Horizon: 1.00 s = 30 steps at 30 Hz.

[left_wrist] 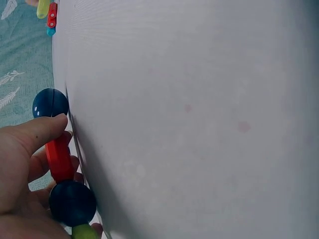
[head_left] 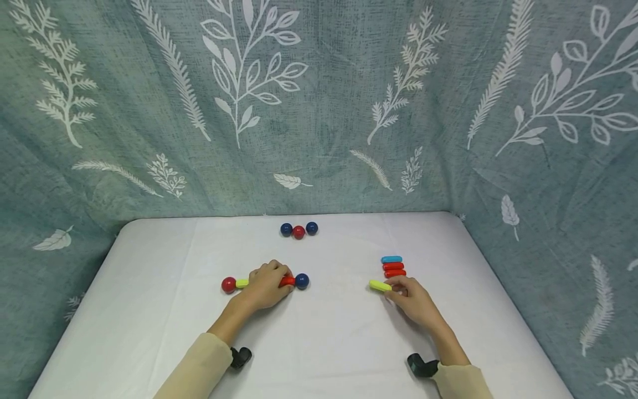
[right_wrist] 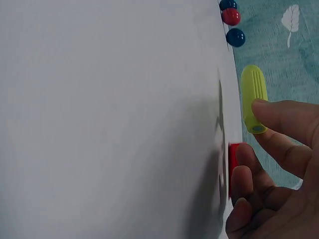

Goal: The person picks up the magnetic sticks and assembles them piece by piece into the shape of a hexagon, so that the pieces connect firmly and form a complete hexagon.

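Note:
My left hand point(head_left: 269, 285) grips a joined chain of magnetic rods and balls on the table. A red ball point(head_left: 229, 285) and a yellow-green rod point(head_left: 241, 283) make its left end; a red rod point(head_left: 287, 281) and a blue ball point(head_left: 302, 281) make its right end. Under the hand in the head view, another blue ball point(left_wrist: 73, 203) joins the two rods, as the left wrist view shows. My right hand point(head_left: 411, 299) pinches a loose yellow-green rod point(right_wrist: 253, 92) between thumb and finger, close to the rods lying at the right.
Two red rods point(head_left: 394, 270) and a blue rod point(head_left: 391, 259) lie side by side behind my right hand. At the table's far edge sit a red ball point(head_left: 298, 232) and two blue balls point(head_left: 312, 228). A leaf-patterned green cloth point(head_left: 329, 111) hangs behind the white table point(head_left: 339, 343).

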Each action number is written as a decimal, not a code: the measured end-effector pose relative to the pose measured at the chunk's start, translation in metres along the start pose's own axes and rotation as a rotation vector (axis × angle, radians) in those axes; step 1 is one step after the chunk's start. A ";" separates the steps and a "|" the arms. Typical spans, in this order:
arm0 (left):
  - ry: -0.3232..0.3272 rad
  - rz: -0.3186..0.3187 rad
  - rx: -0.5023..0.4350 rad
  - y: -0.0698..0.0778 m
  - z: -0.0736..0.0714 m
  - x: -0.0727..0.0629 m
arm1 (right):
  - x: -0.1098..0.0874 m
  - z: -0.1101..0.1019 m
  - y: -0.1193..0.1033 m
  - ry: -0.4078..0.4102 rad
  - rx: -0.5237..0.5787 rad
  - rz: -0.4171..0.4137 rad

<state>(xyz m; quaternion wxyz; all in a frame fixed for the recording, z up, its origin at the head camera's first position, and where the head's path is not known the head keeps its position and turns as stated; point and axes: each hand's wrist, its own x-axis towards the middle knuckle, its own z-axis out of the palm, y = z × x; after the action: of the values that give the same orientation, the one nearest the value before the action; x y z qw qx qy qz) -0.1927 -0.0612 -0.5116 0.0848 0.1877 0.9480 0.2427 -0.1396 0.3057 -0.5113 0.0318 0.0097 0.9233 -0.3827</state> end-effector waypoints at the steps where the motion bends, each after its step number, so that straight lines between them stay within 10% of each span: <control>1: 0.000 0.000 -0.002 0.000 0.000 0.000 | 0.001 0.002 -0.002 -0.002 0.004 -0.008; 30: 0.000 -0.005 -0.009 -0.002 0.000 0.000 | 0.049 0.080 -0.070 -0.157 0.049 -0.154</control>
<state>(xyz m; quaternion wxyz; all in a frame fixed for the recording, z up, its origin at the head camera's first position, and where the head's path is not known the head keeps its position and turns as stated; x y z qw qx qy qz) -0.1935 -0.0623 -0.5128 0.0860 0.1851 0.9473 0.2469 -0.1872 0.1989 -0.5216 0.0740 -0.0906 0.9063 -0.4061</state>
